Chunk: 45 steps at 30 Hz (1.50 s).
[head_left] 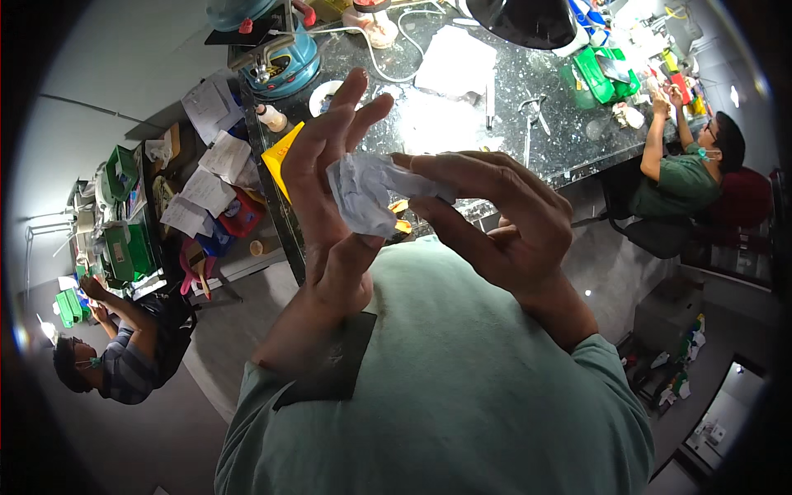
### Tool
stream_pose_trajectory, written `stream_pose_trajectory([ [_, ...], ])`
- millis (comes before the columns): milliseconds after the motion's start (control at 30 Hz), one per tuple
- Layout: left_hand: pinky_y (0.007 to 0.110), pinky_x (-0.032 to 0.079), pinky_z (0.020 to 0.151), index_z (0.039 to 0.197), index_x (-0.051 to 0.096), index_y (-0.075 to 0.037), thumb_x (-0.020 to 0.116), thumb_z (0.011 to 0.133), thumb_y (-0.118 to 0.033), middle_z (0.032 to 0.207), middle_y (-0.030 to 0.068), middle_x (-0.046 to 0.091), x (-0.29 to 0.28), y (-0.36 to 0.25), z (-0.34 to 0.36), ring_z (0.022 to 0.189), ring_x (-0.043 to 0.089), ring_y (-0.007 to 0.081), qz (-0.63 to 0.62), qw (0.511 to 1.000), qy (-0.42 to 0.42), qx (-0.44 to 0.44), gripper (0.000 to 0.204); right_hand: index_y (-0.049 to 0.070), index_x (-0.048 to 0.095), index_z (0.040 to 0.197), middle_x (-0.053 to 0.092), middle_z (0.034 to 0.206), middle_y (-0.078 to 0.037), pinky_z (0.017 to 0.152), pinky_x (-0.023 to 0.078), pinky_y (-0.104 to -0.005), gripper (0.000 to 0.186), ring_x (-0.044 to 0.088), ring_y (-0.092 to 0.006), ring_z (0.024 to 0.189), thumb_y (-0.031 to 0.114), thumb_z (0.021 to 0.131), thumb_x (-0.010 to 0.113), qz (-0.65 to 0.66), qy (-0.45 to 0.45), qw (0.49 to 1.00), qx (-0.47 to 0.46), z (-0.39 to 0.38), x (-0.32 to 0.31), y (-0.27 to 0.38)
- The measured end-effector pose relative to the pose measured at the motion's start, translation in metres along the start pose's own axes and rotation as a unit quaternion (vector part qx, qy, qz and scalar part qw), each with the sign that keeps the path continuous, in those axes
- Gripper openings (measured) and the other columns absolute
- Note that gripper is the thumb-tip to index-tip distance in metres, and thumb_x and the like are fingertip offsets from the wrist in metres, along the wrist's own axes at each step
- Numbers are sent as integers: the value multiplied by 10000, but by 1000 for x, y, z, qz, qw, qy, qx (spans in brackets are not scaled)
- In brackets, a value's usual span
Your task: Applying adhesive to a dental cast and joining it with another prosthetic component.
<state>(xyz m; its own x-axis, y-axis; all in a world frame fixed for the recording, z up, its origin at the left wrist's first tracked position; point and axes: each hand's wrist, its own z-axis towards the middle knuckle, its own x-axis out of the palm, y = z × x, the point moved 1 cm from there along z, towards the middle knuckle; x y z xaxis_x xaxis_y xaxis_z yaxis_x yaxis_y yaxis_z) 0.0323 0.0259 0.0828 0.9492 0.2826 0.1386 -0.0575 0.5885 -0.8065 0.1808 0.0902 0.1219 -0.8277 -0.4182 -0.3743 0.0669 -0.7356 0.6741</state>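
Between my two hands, above the table's near edge, is a pale grey-white lumpy piece [363, 202] with a curved ridge, like a plaster dental cast. My left hand [318, 194] holds its left side, the thumb underneath and two fingers stretched up past it. From the right, my right hand [516, 223] pinches a whitish part of it between thumb and fingertips. Whether that part is separate I cannot tell. Small yellow-orange bits [402, 216] show just behind the piece.
On the dark speckled table [536, 91] lie a white paper sheet [458, 62], metal tools [536, 111], a small bottle [271, 117] and a blue round container [285, 66]. A black lamp [524, 21] hangs overhead. Co-workers sit at the right [685, 169] and left [124, 346].
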Motion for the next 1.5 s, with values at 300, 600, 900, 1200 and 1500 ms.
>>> stream_pose_trajectory([
  [300,482,273,1109,1518,125,-94,515,819,-542,1527,220,227,8,-3,-11,1387,314,344,-171,969,15,-179,918,57,688,1068,669,1015,-110,662,585,-299,388,695,-213,838,64,696,796,-151,-29,981,-116,-6,3,-10],
  [600,467,236,1139,1505,137,-15,336,887,-530,1520,248,236,8,4,-13,1402,288,355,-313,928,-32,-199,829,62,660,999,623,996,-77,623,561,-303,349,669,-186,803,84,690,822,-123,-22,991,-47,-21,18,-18],
  [900,404,358,1085,1478,235,-6,246,1010,-389,1477,240,330,14,6,-12,1348,385,339,-387,879,-115,-254,605,81,658,1023,600,1008,-72,640,557,-322,378,666,-208,819,158,697,832,-136,-13,989,-62,-33,25,-35],
  [1200,505,440,1016,1192,519,8,333,1014,-358,1274,218,515,-21,49,-35,1179,521,357,-490,726,-307,-372,446,52,633,1102,674,1012,-123,814,504,-354,298,646,-252,925,154,833,710,-128,-56,970,199,-69,14,-105],
  [1500,467,422,1050,1328,411,35,311,1025,-326,1350,232,452,-29,69,-70,1236,481,367,-428,704,-334,-458,481,40,662,1017,613,955,-111,820,484,-375,269,596,-280,910,199,807,718,-157,138,911,355,-176,43,-187],
])
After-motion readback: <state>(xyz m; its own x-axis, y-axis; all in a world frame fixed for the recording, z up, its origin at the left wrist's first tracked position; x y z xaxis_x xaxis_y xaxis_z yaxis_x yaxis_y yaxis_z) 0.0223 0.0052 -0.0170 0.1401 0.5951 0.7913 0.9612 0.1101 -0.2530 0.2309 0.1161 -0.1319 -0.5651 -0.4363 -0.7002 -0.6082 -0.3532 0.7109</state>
